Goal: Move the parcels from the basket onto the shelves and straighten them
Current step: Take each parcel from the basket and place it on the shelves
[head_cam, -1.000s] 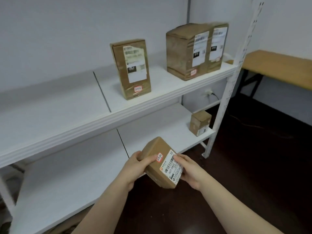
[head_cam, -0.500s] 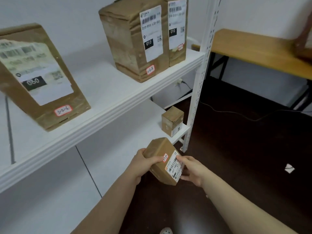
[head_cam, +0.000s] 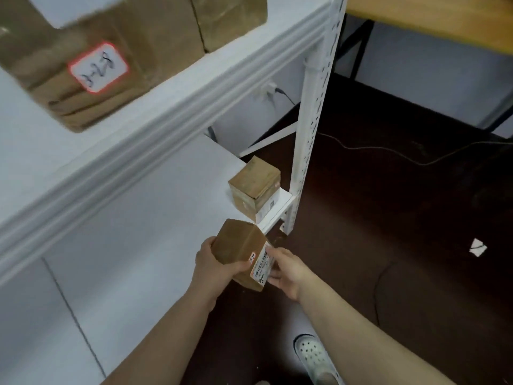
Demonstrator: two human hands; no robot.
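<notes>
A small brown cardboard parcel (head_cam: 242, 251) with a white barcode label hangs tilted just off the front edge of the lower white shelf (head_cam: 144, 218). My left hand (head_cam: 213, 266) grips its left side, thumb across the front. My right hand (head_cam: 286, 269) holds its right, labelled side. Another small brown parcel (head_cam: 254, 187) stands upright at the right end of that lower shelf, a short way beyond the held one. Two larger brown parcels (head_cam: 119, 51) stand on the upper shelf (head_cam: 172, 107), very close to the camera. No basket is in view.
A white perforated shelf post (head_cam: 313, 112) rises right of the small standing parcel. A wooden table (head_cam: 433, 20) stands at the upper right. The dark floor carries a cable (head_cam: 388, 151), a white scrap (head_cam: 478, 247) and my white shoe (head_cam: 313, 357).
The view has moved closer and lower towards the shelf's right end. Both hands have carried the parcel nearer to the small standing parcel, still gripping it the same way.
</notes>
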